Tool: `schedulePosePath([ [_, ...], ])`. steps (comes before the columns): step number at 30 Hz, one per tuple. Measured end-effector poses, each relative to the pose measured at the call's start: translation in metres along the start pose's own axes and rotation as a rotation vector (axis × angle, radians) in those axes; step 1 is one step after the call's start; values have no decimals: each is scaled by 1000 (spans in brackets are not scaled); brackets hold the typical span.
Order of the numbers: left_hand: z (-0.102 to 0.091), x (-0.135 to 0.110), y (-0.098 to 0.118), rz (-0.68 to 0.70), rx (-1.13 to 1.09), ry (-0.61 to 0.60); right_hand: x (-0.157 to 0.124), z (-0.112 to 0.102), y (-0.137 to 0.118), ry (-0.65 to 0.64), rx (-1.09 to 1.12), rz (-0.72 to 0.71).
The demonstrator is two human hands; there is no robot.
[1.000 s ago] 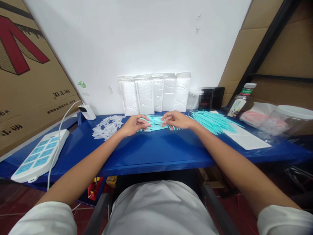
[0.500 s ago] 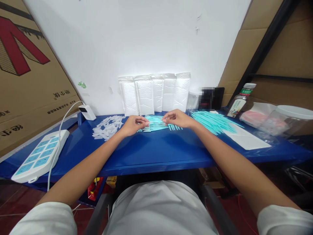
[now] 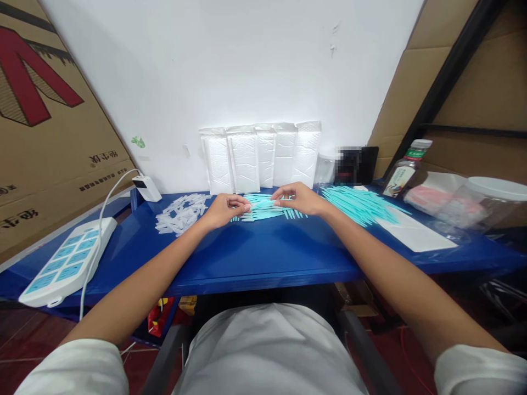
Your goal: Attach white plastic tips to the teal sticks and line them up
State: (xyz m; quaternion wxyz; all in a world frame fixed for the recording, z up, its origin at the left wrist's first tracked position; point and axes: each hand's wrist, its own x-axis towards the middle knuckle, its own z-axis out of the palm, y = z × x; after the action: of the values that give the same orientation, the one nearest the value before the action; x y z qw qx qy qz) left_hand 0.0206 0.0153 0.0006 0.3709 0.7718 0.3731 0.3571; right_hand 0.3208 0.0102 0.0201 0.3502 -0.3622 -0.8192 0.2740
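Note:
My left hand (image 3: 224,209) rests on the blue table (image 3: 263,255) with its fingers curled, pinching the left end of a small bunch of teal sticks (image 3: 263,208). At the bunch's right end my right hand (image 3: 298,198) hovers slightly raised, thumb and forefinger pinched on one teal stick. A bigger heap of the same teal sticks (image 3: 358,203) lies to the right of my right hand. Small clear plastic pieces (image 3: 181,213) form a pile left of my left hand.
White padded envelopes (image 3: 261,156) lean on the wall behind. A white power strip (image 3: 66,263) and charger (image 3: 146,187) are at left. At right stand a bottle (image 3: 405,167), a clear lidded jar (image 3: 489,203) and a white sheet (image 3: 415,233). Cardboard flanks both sides.
My right hand has lifted a little and drawn back from the bunch, pinching a stick. My left hand has barely moved.

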Motion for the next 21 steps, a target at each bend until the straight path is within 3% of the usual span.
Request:
schedulePosePath([
  [11,1,0,4,-8,10,47,2,-1,3,77,-30,19],
  [21,-1,1,-1,-5,18,26,2,-2,3,67,-40,25],
])
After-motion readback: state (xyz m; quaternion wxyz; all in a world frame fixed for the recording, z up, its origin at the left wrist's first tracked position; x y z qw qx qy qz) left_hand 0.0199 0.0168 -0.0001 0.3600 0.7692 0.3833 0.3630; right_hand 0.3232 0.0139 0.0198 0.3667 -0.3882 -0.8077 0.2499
